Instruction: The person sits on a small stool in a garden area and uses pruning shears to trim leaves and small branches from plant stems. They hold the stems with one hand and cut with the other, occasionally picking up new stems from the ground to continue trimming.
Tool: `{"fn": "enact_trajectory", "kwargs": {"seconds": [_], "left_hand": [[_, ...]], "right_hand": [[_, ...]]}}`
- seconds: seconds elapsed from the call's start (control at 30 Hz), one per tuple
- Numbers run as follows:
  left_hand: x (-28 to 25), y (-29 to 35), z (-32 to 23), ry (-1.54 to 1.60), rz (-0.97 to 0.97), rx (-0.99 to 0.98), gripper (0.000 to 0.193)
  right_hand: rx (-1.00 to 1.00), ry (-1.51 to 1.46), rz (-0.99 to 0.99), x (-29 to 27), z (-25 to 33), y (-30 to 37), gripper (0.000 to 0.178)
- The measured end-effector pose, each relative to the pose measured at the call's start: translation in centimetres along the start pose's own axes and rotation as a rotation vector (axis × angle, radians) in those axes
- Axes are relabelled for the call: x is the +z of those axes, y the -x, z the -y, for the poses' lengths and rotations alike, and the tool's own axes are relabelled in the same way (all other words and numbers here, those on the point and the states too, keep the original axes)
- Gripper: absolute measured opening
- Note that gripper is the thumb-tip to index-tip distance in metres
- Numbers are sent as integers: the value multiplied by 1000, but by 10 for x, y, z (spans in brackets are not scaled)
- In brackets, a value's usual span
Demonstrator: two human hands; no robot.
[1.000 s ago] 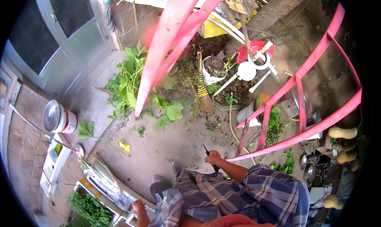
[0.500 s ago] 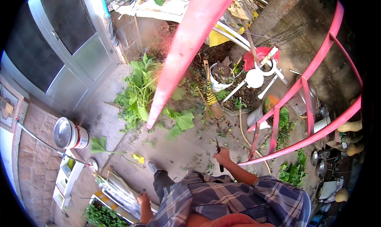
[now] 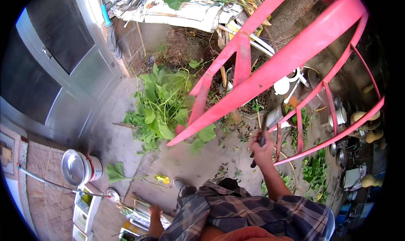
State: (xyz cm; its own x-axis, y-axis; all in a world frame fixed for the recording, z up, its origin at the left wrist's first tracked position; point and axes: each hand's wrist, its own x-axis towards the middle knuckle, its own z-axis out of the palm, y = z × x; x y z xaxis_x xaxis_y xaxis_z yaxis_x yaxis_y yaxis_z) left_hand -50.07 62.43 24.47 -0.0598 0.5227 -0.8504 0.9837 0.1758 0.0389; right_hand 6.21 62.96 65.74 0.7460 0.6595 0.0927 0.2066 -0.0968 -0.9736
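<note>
My right hand (image 3: 262,147) is closed round the dark handle of a knife (image 3: 264,126), its blade pointing away from me. The hand is out in front of my right side, close to a red curved metal frame (image 3: 274,74). Low at my left side hangs my left hand (image 3: 155,210), small in the picture, fingers loosely bent and apart, with nothing seen in them. A heap of green leafy vines (image 3: 158,102) lies on the ground ahead. Part of the frame passes in front of the heap's right edge.
On the left stand a metal door (image 3: 80,68) and a white bucket (image 3: 95,167). A single cut leaf (image 3: 116,172) and a yellow flower (image 3: 162,179) lie on the concrete. White-covered clutter (image 3: 181,17) is at the back; gourds (image 3: 373,136) and pots line the right.
My right hand has moved forward and to the right with the knife. The view has shifted, so the red frame crosses it differently. My left hand still hangs low.
</note>
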Motion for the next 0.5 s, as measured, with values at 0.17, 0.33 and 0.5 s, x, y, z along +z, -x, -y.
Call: {"fn": "enact_trajectory", "kwargs": {"seconds": [0.17,0.33,0.5], "left_hand": [[-128,-56,-34,-693,-185,361,19],[-234,-149,-88,64,-638,560,21],[-329,-70,-222,942,-410,439,25]], "right_hand": [[-81,-208,-245,8,68,-27,30],[-454,-249,-376,8,138,-59,38],[-656,-431,-404,1,176,-88,42]]}}
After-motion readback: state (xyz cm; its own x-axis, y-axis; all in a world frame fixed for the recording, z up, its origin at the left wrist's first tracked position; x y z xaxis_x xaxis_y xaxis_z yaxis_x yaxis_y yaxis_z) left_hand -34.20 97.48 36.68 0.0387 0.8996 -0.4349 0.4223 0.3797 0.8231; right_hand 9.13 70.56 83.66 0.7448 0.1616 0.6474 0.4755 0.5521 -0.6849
